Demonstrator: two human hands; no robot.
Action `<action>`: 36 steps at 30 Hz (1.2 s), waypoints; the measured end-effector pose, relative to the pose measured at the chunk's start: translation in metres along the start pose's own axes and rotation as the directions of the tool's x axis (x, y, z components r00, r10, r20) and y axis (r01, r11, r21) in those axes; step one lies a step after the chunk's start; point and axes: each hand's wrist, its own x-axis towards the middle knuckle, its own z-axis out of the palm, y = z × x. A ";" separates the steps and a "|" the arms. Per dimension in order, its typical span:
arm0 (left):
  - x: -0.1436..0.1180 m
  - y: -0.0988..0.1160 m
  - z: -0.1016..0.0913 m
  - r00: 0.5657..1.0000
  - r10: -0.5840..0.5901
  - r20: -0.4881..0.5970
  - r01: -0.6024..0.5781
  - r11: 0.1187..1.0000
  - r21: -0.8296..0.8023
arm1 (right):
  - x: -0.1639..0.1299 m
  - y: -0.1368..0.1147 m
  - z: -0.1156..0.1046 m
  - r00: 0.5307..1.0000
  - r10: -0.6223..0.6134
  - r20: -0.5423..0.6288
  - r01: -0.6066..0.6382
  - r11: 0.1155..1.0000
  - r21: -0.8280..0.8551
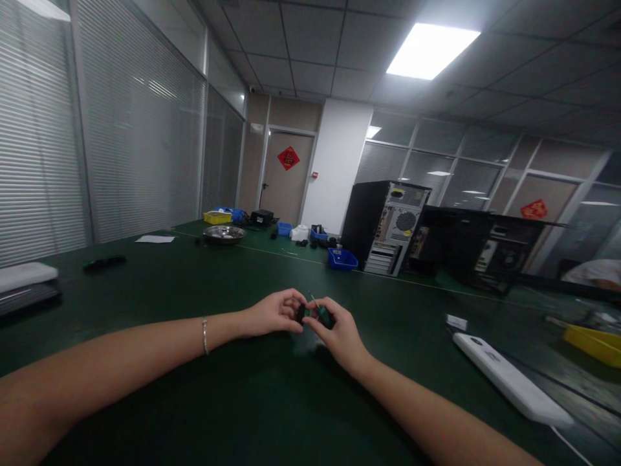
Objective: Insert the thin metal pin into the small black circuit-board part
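My left hand point(275, 312) pinches small black part point(301, 314); right hand point(338, 328) grips green screwdriver point(321, 312), shaft tilted up-left, both over surface point(194, 291)

Probably an office-turned-repair-workshop: glass partitions with blinds point(145, 142), green workbench point(194, 285), opened computer towers point(388, 223), parts bins point(342, 259).

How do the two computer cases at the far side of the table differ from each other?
The left computer case stands upright, while the right computer case lies lower and wider. The left case shows its light rear panel with a round fan grille; the right case looks mostly dark. The left case has a blue bin at its foot; the right one has none. Both are black and rest on the green table.
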 end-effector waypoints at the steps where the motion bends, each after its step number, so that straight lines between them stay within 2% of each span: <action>1: 0.000 0.001 0.001 1.000 0.002 -0.003 -0.002 1.000 -0.012 | 0.000 -0.001 0.000 1.000 0.000 0.002 0.000 1.000 0.004; 8: -0.001 0.002 0.004 0.998 0.026 -0.060 -0.030 0.997 -0.069 | -0.001 0.003 0.001 0.999 -0.010 -0.052 0.010 1.000 -0.002; 18: -0.002 0.006 0.009 0.997 0.034 -0.067 -0.041 0.994 -0.099 | -0.002 -0.001 0.001 0.999 -0.034 -0.034 0.033 0.999 -0.032; 25: -0.002 0.001 0.008 0.996 0.051 -0.073 -0.058 0.993 -0.106 | -0.002 0.003 0.001 0.997 -0.065 -0.034 0.062 0.995 -0.075; 30: -0.001 0.000 0.011 0.996 0.000 -0.087 -0.016 0.983 -0.182 | -0.004 0.003 0.002 0.994 -0.106 0.000 0.105 0.987 -0.122; 34: -0.001 0.002 0.014 0.997 -0.054 -0.056 0.043 0.982 -0.181 | -0.005 0.001 0.004 0.992 -0.115 0.043 0.121 0.977 -0.175; 36: 0.001 0.002 0.011 0.998 -0.046 -0.051 0.035 0.982 -0.188 | -0.005 0.002 0.004 0.991 -0.127 0.044 0.133 0.976 -0.174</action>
